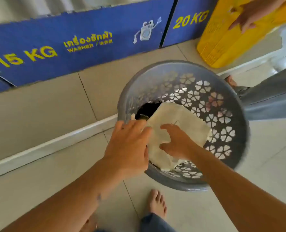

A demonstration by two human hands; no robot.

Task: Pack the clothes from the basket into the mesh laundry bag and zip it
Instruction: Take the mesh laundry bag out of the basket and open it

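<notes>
Blue panels point(82, 46) along the wall read "15 KG", "WASHER" and "20 KG" in yellow. Both arms reached down into the grey basket point(236, 104) on the floor. The left hand point(129, 144) lay at its near rim, fingers loosely spread, touching the cream cloth point(185, 121). The right hand point(175, 143) curled, gripping that cloth. A dark garment point(147, 109) lay beneath.

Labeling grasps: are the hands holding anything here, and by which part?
Both hands, left hand and right hand, rest on the cream cloth in the grey basket; closed grip cannot be told.
</notes>
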